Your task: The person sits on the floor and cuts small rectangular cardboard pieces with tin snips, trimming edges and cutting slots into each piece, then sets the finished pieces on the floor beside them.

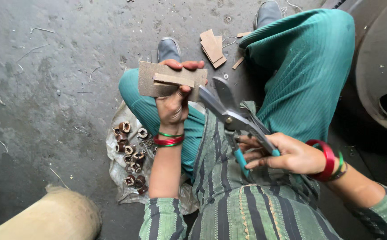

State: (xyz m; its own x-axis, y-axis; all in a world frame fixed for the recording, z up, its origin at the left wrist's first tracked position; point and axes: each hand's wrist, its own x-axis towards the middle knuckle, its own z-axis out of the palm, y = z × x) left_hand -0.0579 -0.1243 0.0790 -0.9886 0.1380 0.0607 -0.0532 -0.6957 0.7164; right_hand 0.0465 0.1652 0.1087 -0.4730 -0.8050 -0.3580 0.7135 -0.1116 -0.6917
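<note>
Bushings [130, 156] are piled on plastic [118, 186], floor left. A flat brown sheet [166, 80], ragged at the edge with a strip laid on top, is pinched in the left hand [173, 104]. Snips [229, 118] are gripped in the right hand [286, 153], blades open at the sheet's right edge. Cutting step judged in hand; next, blades to be aligned, then closed.

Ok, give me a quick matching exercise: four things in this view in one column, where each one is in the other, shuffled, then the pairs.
Things:
1. brown sheet
2. shears
3. small metal parts
4. cut brown pieces

Places:
A. on the floor between the two shoes
B. in the right hand
C. on the pale cloth by the left knee
D. in the left hand

Pairs: 1-D, 2-B, 3-C, 4-A
</note>
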